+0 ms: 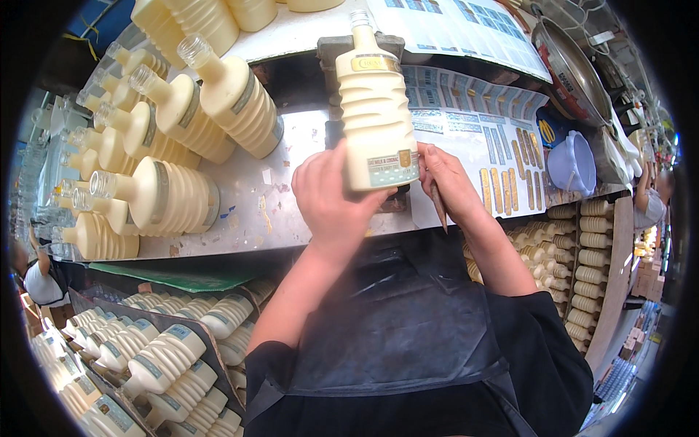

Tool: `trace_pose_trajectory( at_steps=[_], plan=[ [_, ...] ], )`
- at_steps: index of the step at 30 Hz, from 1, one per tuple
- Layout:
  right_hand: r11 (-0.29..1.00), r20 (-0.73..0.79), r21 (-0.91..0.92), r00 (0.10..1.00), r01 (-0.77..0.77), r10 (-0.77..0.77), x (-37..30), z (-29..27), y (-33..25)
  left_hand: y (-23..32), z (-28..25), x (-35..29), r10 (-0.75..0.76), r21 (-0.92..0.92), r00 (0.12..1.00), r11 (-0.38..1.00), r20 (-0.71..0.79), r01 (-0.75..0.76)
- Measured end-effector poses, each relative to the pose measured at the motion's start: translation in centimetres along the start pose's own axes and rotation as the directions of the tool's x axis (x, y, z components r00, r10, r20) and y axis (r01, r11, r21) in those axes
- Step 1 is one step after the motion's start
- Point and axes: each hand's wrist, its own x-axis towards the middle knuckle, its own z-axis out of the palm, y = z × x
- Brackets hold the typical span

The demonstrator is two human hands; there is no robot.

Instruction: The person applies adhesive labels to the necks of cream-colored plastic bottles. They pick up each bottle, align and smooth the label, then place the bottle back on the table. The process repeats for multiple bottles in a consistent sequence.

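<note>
A cream-coloured glass bottle (376,120) with rippled sides and a clear threaded neck is in front of me, neck pointing away. It bears a gold label near the shoulder and a pale blue-green label near its base. My left hand (331,191) is closed around the base end from the left. At the bottle's lower right is my right hand (455,182), fingertips close to the label's edge. Between its fingers it grips a slim brown pointed tool (438,205), tip toward me; its exact kind is unclear. A dark stand (329,54) shows behind the bottle.
Several similar bottles (240,105) crowd the left of the metal-topped table (247,189). Sheets of gold and blue labels (502,146) spread to the right, beside a lavender bucket (571,164) and a round metal pan (571,69). More bottles fill crates (207,331) below left and racks (590,269) below right.
</note>
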Motion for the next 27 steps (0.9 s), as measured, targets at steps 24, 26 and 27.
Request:
trace_pose_trajectory(
  at_steps=[24,26,27],
  plan=[
    [0.99,0.058,0.09,0.992,0.105,-0.111,-1.8,-0.4,-3.3,-2.0,-0.1,-1.6,-0.27,-0.332,0.928,0.877,0.258,0.347],
    [0.988,0.054,0.08,0.989,0.133,-0.137,-1.6,-0.4,-2.6,-1.8,-0.4,-1.4,-0.259,-0.263,0.925,0.906,0.279,0.333],
    [0.988,0.036,0.079,0.99,0.133,-0.136,-1.4,-0.2,-2.1,-1.6,-0.5,-1.3,-0.254,-0.229,0.923,0.918,0.289,0.324]
  ],
)
